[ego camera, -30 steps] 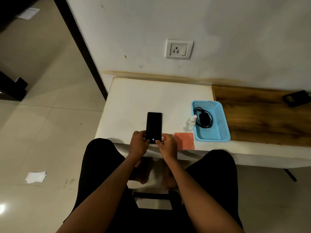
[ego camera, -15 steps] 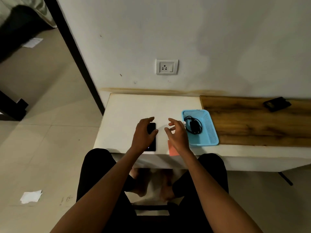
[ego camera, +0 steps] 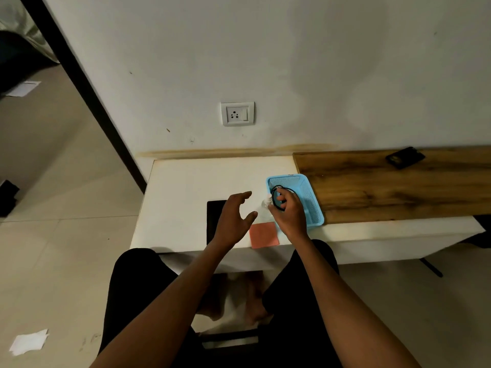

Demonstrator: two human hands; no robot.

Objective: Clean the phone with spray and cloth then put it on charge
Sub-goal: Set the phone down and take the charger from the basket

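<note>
The black phone [ego camera: 213, 217] lies flat on the white table [ego camera: 183, 187], its right part hidden under my left hand [ego camera: 233, 220]. That hand hovers over it with fingers spread and holds nothing. My right hand [ego camera: 288, 212] curls its fingers round the small clear spray bottle [ego camera: 265, 204], which stands beside the left wall of the blue basket [ego camera: 312, 201]. A salmon cloth [ego camera: 264, 235] lies flat at the table's front edge, between my two wrists. A black charger cable [ego camera: 279, 187] shows in the basket, mostly hidden behind my right hand.
A wall socket with a switch [ego camera: 237, 113] sits above the table. A wooden board [ego camera: 385, 187] covers the table's right part, with a dark flat object [ego camera: 405, 157] at its far end. My knees are under the front edge.
Both hands have let go of the phone. My right hand has moved right to the spray bottle and closed round it. My left hand has lifted and spread. The camera has tilted up.
</note>
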